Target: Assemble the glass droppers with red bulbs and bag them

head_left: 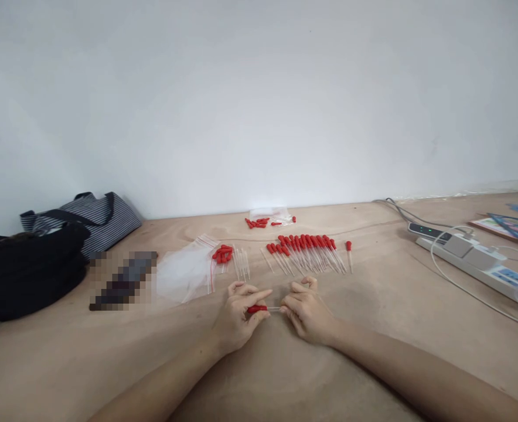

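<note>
We hold our left hand just beside our right hand, the two apart. Our left grips, its index finger pointing rightward above the thumb; our right fingers curl into a pinch, bare forearms slanting in behind.

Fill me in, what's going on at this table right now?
A person's left hand pinches a red bulb, and the right hand holds a thin clear tube in line with it; how far the tube sits inside is hidden. Beyond the hands lies a row of red-topped tubes. Left of that row are loose tubes, a pile of red bulbs and clear plastic bags.
</note>
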